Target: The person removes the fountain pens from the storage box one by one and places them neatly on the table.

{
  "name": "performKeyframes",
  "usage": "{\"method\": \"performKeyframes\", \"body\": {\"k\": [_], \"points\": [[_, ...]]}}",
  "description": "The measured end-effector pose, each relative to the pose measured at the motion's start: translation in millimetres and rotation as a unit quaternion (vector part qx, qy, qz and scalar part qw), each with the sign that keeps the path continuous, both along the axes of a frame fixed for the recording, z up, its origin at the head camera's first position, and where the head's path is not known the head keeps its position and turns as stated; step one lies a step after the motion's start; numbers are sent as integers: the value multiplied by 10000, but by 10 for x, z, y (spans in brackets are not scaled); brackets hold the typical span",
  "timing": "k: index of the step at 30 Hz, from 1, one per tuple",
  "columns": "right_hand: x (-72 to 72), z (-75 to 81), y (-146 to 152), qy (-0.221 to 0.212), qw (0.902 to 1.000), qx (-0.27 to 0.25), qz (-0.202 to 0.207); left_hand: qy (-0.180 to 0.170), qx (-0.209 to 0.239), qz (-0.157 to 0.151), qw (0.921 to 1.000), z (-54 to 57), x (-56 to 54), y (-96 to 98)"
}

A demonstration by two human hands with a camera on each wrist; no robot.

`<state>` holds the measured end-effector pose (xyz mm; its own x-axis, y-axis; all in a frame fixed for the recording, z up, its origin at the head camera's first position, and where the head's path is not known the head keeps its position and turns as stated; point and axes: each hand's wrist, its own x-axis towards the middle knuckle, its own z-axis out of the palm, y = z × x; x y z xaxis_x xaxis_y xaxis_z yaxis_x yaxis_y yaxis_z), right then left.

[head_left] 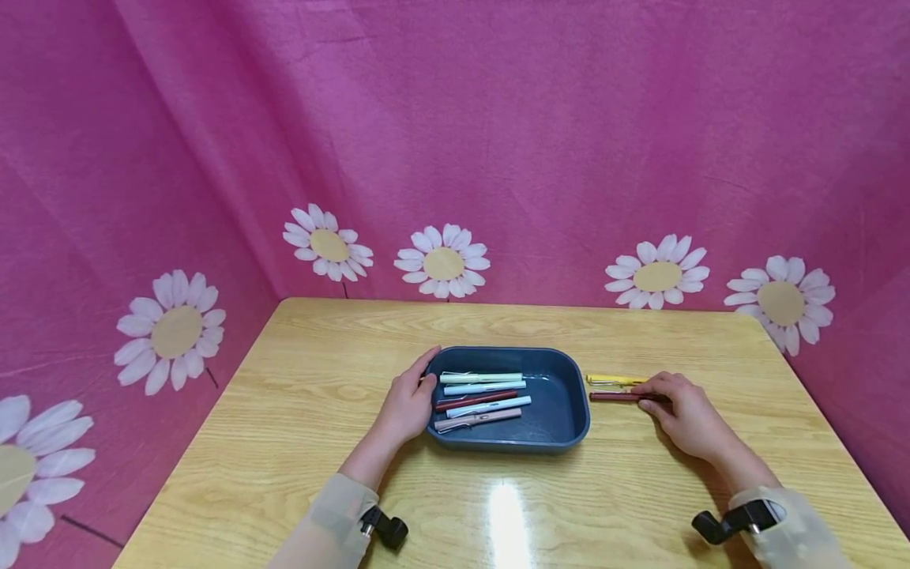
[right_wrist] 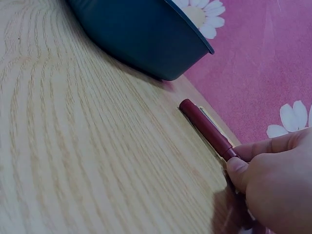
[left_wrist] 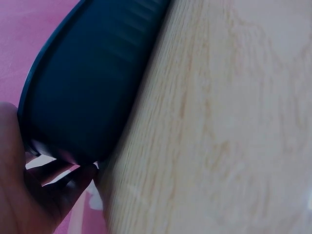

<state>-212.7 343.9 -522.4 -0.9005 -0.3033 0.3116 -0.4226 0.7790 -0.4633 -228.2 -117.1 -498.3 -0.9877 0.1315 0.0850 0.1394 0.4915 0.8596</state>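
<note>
Picking up the maroon capped pen (head_left: 613, 397), at the tray's three o'clock, seems the step in hand; a lift clear of the yellow pen (head_left: 613, 380) at its twelve o'clock is called for. The fingers of the right hand (head_left: 684, 412) pinch it, its cap jutting toward nine. The left hand (head_left: 404, 407) grips the tray (head_left: 508, 446) at nine.
</note>
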Motion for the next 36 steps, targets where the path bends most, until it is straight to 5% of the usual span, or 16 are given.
{"method": "performKeyframes", "body": {"k": [19, 36], "points": [[37, 49, 27, 0, 9999, 91, -60, -1, 6, -20, 10000, 23, 21, 5], [90, 389, -97, -285, 9986, -433, 99, -38, -2, 5, 10000, 38, 24, 14]]}}
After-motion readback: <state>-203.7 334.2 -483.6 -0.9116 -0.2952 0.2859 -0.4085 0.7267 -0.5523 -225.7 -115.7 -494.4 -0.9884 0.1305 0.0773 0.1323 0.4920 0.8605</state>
